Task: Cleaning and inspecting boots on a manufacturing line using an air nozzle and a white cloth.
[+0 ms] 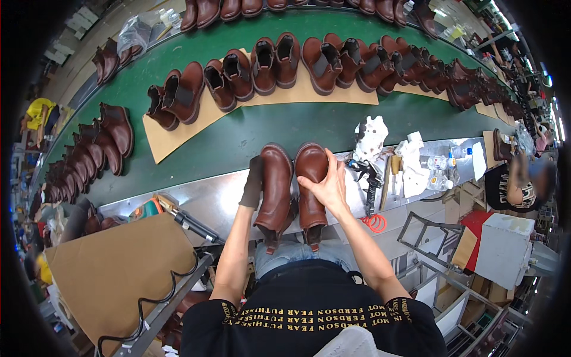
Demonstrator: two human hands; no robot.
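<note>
Two brown leather ankle boots stand side by side in front of me, toes pointing away, on the metal bench edge. My right hand (326, 185) grips the right boot (311, 205), thumb across its upper and fingers round its outer side near the toe. My left hand (253, 181) is inside a dark brown cloth cover, like a sock or mitt, and lies against the outer side of the left boot (276, 184). The cover hides those fingers. Both boots' pull tabs and openings face my body.
Rows of similar boots (286, 59) stand on cardboard (205, 128) along the green conveyor belt (238, 140). To the right lie a black tool with a red coiled hose (373, 224), a brush (395, 164), white rags (414, 172) and bottles (440, 178). A heat gun (172, 208) and cardboard sheet (119, 268) are left.
</note>
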